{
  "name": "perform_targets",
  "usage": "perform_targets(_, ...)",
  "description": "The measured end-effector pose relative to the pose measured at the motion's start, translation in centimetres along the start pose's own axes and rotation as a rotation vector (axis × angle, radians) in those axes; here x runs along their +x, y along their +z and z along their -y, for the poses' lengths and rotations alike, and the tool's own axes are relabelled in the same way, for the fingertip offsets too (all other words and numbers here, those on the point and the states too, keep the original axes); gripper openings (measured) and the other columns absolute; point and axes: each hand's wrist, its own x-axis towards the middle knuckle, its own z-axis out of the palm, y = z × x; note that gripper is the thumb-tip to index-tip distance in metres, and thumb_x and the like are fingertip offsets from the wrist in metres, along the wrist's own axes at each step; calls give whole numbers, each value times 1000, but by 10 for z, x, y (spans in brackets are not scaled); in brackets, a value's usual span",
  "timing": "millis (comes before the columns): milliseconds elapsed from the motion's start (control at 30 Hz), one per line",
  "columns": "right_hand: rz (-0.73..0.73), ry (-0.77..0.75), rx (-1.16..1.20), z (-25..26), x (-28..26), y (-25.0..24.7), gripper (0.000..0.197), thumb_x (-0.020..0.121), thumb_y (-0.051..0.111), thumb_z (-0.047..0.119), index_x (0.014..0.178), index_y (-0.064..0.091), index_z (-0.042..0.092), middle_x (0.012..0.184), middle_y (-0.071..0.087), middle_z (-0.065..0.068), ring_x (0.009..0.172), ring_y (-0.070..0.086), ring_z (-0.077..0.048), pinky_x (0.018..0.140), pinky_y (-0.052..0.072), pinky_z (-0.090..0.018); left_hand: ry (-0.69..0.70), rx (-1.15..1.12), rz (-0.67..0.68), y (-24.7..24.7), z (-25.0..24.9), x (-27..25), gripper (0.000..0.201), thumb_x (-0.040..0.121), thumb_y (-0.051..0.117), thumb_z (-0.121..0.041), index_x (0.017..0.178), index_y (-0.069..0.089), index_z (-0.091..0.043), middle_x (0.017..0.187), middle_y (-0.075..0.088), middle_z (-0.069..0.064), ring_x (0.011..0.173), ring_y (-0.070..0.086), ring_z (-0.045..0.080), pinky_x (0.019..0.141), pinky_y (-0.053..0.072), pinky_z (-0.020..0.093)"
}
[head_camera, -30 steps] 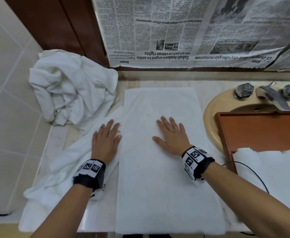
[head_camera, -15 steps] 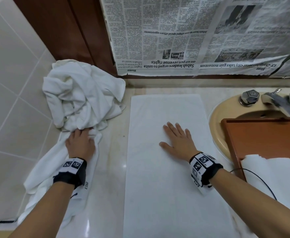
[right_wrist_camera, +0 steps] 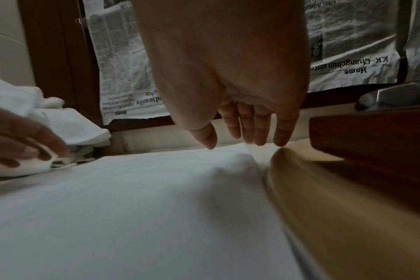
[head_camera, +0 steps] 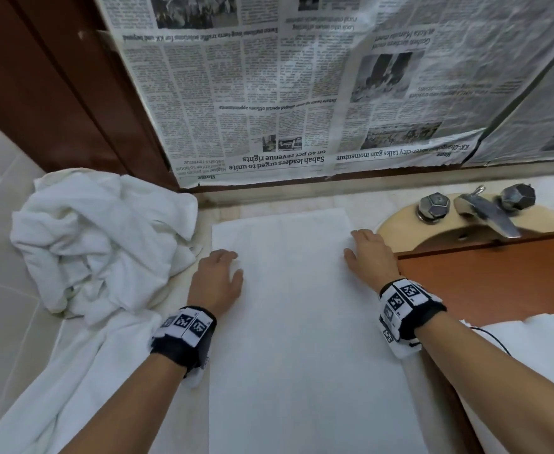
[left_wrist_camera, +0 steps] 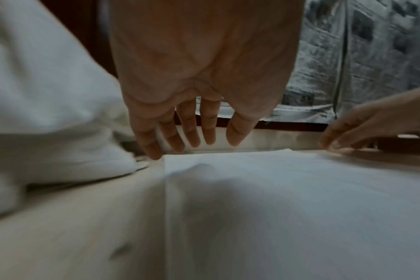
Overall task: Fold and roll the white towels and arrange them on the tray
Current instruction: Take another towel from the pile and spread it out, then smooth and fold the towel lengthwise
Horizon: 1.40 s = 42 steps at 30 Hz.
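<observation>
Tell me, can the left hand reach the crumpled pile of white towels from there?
Probably yes. The left hand rests at the flat white towel's left edge, and the crumpled pile of white towels lies just beside it with nothing between.

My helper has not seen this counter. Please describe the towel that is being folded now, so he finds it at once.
Start at the sink with the metal tap. Just left of it, the flat towel lies on the counter. Unlike the crumpled towel heap further left, it is a smooth, long rectangle.
</observation>
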Motion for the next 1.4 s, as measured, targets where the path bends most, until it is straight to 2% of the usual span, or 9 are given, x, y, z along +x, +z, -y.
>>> perform_targets(200,63,128,-177,-6,40,-3,38,101,42,37,127,55,12,133,50,-9,124,43,-29,97,36,-42,195,79,153,24,-72,89,45,99,52,-31,142,49,-17,145,46,9,129,44,32,104,42,45)
perform_targets(367,44,173,-110,-13,56,4,29,99,48,34,116,60,15,123,56,-7,118,47,-28,95,33,-41,308,90,250,63,-130,158,47,100,53,-32,145,46,-19,143,46,10,127,47,34,104,43,47)
perform_targets(567,35,195,-38,-15,63,3,22,97,52,32,109,63,18,115,64,-3,114,51,-27,92,32,-41,363,174,319,97,-164,189,41,97,51,-25,138,51,-32,136,48,5,120,47,34,96,48,49)
perform_targets(700,65,184,-20,-15,59,-2,22,95,52,29,112,62,18,117,64,-3,116,49,-27,92,32,-42,426,194,333,103,-168,193,42,98,48,-20,131,55,-46,121,46,-1,106,48,23,85,50,44)
perform_targets(900,121,113,-35,-4,35,-6,31,96,50,21,124,51,8,125,57,-11,116,51,-30,86,41,-38,397,-7,238,90,-172,193,16,90,65,-14,103,72,-21,100,44,-4,90,51,20,82,45,31)
perform_targets(1033,119,129,40,-2,9,-9,14,100,46,20,98,54,10,104,62,-11,89,58,-29,61,35,-30,386,-151,86,67,-168,190,11,83,67,-7,91,73,-11,83,61,-6,82,56,16,82,46,31)
perform_targets(1133,52,151,160,-2,-11,-10,23,99,49,24,79,45,13,79,56,-6,69,51,-27,46,25,-28,313,-198,52,48,-165,188,13,84,68,-11,95,75,-13,85,72,-2,84,64,17,86,47,28)
perform_targets(1267,-96,144,369,-1,-32,-22,26,97,60,28,79,57,9,68,60,-4,65,55,-23,55,41,-31,239,-300,29,28,-167,183,15,83,72,-14,97,79,-16,90,75,3,85,66,16,86,49,25)
perform_targets(1400,-298,155,484,-3,-33,-40,21,93,66,27,78,59,14,66,58,5,61,49,-4,55,32,-24,142,-477,42,18,-174,177,21,87,71,-20,108,76,-23,95,74,-3,88,68,11,89,53,24)
